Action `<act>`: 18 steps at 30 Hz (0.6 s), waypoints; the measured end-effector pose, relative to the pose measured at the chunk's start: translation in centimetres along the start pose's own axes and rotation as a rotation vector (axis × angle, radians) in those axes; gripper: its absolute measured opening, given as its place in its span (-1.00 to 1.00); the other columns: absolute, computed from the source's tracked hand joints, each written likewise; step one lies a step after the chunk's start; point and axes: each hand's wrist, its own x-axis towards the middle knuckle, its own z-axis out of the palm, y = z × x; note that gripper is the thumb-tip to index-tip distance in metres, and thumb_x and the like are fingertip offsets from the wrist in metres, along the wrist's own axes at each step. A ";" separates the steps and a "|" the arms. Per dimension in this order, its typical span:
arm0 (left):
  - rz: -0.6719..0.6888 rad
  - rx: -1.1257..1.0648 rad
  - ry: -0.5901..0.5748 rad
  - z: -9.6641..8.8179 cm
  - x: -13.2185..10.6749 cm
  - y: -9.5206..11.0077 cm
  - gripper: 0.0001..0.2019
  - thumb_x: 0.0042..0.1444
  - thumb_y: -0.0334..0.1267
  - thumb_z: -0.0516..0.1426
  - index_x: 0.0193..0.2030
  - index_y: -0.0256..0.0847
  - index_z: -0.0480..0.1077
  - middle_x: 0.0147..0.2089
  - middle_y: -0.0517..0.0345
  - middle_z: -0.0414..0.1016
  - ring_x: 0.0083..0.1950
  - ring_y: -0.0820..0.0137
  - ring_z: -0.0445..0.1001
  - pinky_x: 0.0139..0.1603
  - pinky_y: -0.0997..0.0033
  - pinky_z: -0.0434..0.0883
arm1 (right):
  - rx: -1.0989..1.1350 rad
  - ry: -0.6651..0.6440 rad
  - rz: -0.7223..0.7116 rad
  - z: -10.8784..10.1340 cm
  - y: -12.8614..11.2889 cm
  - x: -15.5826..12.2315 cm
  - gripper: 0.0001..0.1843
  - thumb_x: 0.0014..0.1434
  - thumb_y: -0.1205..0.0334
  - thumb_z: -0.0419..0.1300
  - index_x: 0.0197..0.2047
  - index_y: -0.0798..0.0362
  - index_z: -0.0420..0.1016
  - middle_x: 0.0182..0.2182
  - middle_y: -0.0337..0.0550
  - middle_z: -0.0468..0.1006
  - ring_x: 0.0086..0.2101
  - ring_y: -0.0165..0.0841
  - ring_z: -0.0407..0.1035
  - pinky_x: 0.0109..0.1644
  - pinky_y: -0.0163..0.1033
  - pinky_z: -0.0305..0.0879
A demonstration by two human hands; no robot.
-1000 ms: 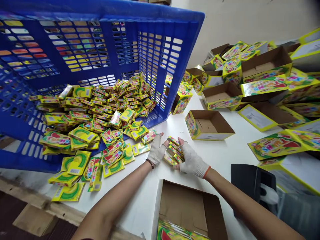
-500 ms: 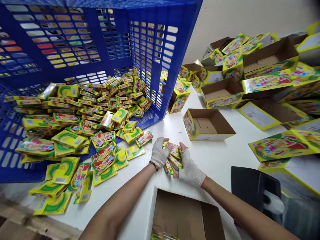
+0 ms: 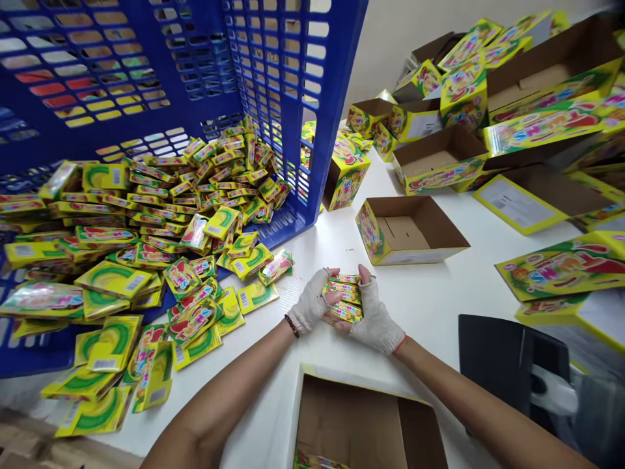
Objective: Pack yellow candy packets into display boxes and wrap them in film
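My left hand (image 3: 311, 303) and my right hand (image 3: 372, 314), both in white fingerless knit gloves, press from either side on a small stack of yellow packets (image 3: 344, 298) held just above the white table (image 3: 430, 306). Both hands are closed on that stack. To the left lies a big heap of the same yellow packets (image 3: 146, 221), spilling from a tipped blue plastic crate (image 3: 273, 71) onto the table. An open cardboard box (image 3: 364, 423) sits right below my hands at the near edge.
A small open yellow box (image 3: 407, 229) stands just beyond my hands. Many more open yellow printed boxes (image 3: 488, 117) crowd the right and far side. A black device (image 3: 512, 365) rests at the lower right.
The loose, fanned packets between my hands have been squeezed into a neat stack. My hands drew closer together; the camera tilted slightly.
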 end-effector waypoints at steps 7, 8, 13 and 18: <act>0.063 0.226 0.161 0.6 -1.1 -0.3 -0.32 0.21 0.23 0.06 0.28 -0.27 0.23 0.21 -0.18 0.36 0.26 0.05 0.36 0.33 -0.05 0.26 | -0.191 0.115 -0.397 0.8 0.5 -0.4 0.22 -0.05 -0.13 0.40 0.46 -0.23 -0.29 0.27 0.12 0.08 0.25 0.17 0.12 0.25 0.27 0.22; 0.093 0.228 0.164 0.6 -1.2 -0.3 -0.29 0.21 0.24 0.06 0.29 -0.28 0.21 0.24 -0.20 0.34 0.29 0.03 0.33 0.36 -0.06 0.23 | -0.191 0.121 -0.420 0.8 0.5 -0.3 0.19 -0.03 -0.10 0.38 0.47 -0.22 -0.29 0.29 0.12 0.06 0.27 0.16 0.10 0.25 0.27 0.22; 0.055 0.088 0.115 0.7 -0.3 -0.6 -0.20 0.20 0.33 -0.01 0.33 -0.32 0.16 0.23 -0.23 0.31 0.26 0.04 0.34 0.33 -0.03 0.26 | -0.174 0.234 -0.418 1.1 -0.5 0.3 -0.04 0.07 0.05 0.34 0.41 -0.14 -0.09 0.07 0.05 0.23 0.05 -0.02 0.32 0.08 0.12 0.40; -0.116 0.036 0.172 0.4 1.3 1.0 -0.31 0.27 0.26 -0.08 0.31 -0.25 0.19 0.18 -0.17 0.39 0.15 0.14 0.44 0.20 0.10 0.37 | -0.200 0.198 -0.308 0.2 -2.3 1.6 -0.28 -0.06 -0.08 0.42 0.10 0.05 0.34 -0.16 -0.01 0.34 -0.16 -0.09 0.38 -0.05 0.07 0.45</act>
